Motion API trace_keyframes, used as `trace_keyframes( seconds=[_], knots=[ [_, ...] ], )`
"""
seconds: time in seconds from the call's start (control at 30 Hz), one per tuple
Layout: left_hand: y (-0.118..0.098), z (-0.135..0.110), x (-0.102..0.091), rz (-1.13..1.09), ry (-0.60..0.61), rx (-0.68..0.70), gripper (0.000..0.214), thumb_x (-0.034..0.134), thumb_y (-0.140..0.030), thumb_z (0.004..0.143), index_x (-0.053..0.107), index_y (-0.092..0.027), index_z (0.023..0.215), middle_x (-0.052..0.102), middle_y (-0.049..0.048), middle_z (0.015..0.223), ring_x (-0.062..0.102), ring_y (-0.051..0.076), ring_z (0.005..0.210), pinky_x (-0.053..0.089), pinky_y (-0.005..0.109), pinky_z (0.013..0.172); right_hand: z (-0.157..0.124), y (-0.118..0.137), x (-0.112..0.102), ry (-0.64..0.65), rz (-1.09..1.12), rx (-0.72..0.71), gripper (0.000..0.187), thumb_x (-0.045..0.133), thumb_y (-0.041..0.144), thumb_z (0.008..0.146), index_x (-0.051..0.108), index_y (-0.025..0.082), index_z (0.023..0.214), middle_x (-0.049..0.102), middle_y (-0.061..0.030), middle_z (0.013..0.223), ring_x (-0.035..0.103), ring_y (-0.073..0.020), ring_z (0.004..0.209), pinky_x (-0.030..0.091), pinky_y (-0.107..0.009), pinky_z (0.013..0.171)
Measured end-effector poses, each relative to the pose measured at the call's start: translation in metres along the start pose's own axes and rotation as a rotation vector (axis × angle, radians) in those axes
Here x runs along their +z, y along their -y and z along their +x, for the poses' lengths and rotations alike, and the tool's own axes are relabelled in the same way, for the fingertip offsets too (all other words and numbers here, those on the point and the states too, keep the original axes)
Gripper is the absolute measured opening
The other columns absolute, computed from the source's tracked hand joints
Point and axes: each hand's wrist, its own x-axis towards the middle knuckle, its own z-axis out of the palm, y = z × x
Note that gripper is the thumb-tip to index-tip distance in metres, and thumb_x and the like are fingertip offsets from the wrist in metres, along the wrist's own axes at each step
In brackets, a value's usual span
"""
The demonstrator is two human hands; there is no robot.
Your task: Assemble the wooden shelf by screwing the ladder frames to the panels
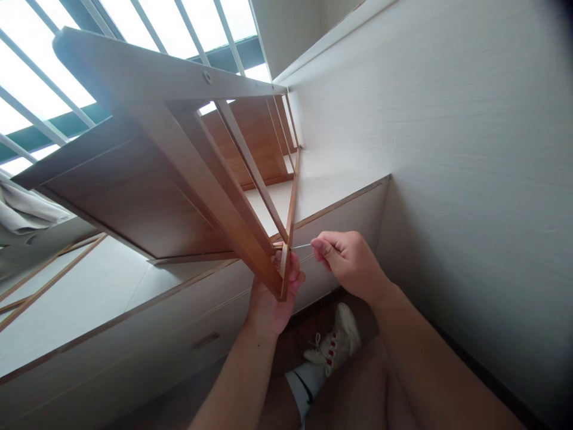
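A wooden shelf frame (179,179) with thin slats lies tilted on a white ledge (111,280). My left hand (273,298) is closed around the frame's near lower corner from below. My right hand (349,263) is pinched on a thin metal tool (301,246), perhaps a small hex key, whose tip meets the edge of the frame's corner just above my left fingers.
A pale wood-grain wall panel (447,149) rises on the right. A barred window (54,71) is at the upper left, with grey cloth (22,209) hanging at the left edge. Below me are my leg and a white shoe (335,346) on dark flooring.
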Motion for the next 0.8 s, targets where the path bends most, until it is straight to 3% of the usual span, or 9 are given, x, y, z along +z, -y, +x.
trace_keyframes(
  seconds=[0.07, 0.17, 0.5, 0.7, 0.8],
  knots=[
    [0.000, 0.000, 0.000, 0.004, -0.001, 0.003, 0.009, 0.069, -0.027, 0.078, 0.064, -0.022, 0.083, 0.063, 0.0002, 0.075, 0.044, 0.007, 0.056, 0.033, 0.020, 0.052, -0.003, 0.007, 0.003, 0.045, 0.120, 0.164, 0.048, 0.042, 0.045, 0.095, 0.045, 0.017, 0.056, 0.043, 0.0031, 0.048, 0.039, -0.0087, 0.048, 0.030, -0.025, 0.051],
    [0.000, 0.000, 0.000, 0.006, -0.008, 0.004, 0.008, 0.069, -0.027, 0.078, 0.064, -0.021, 0.082, 0.062, 0.0004, 0.075, 0.044, 0.007, 0.055, 0.033, 0.020, 0.052, -0.004, 0.014, 0.005, 0.074, 0.244, 0.272, 0.052, 0.040, 0.049, 0.095, 0.045, 0.017, 0.054, 0.045, 0.0028, 0.046, 0.041, -0.0087, 0.046, 0.032, -0.024, 0.052],
    [0.000, 0.000, -0.001, 0.005, -0.001, 0.007, 0.008, 0.069, -0.026, 0.078, 0.065, -0.020, 0.082, 0.063, 0.0015, 0.077, 0.044, 0.007, 0.056, 0.033, 0.020, 0.052, -0.003, 0.015, -0.001, -0.028, 0.095, 0.187, 0.047, 0.049, 0.047, 0.092, 0.050, 0.016, 0.057, 0.048, 0.0030, 0.052, 0.042, -0.0081, 0.052, 0.029, -0.024, 0.053],
    [0.000, 0.001, -0.001, -0.005, -0.039, -0.004, 0.010, 0.068, -0.027, 0.078, 0.064, -0.020, 0.084, 0.062, 0.0014, 0.076, 0.043, 0.007, 0.055, 0.033, 0.020, 0.052, -0.003, 0.009, 0.004, -0.061, 0.372, 0.309, 0.051, 0.045, 0.050, 0.092, 0.044, 0.018, 0.052, 0.042, 0.0029, 0.040, 0.046, -0.0109, 0.044, 0.036, -0.025, 0.051],
    [0.001, 0.001, 0.000, -0.018, -0.057, -0.013, 0.008, 0.067, -0.026, 0.079, 0.064, -0.020, 0.083, 0.063, 0.0010, 0.076, 0.043, 0.007, 0.054, 0.033, 0.020, 0.051, -0.003, 0.008, -0.002, -0.102, 0.413, 0.281, 0.049, 0.048, 0.048, 0.092, 0.043, 0.019, 0.053, 0.040, 0.0035, 0.041, 0.047, -0.0113, 0.045, 0.038, -0.025, 0.052]
  ],
)
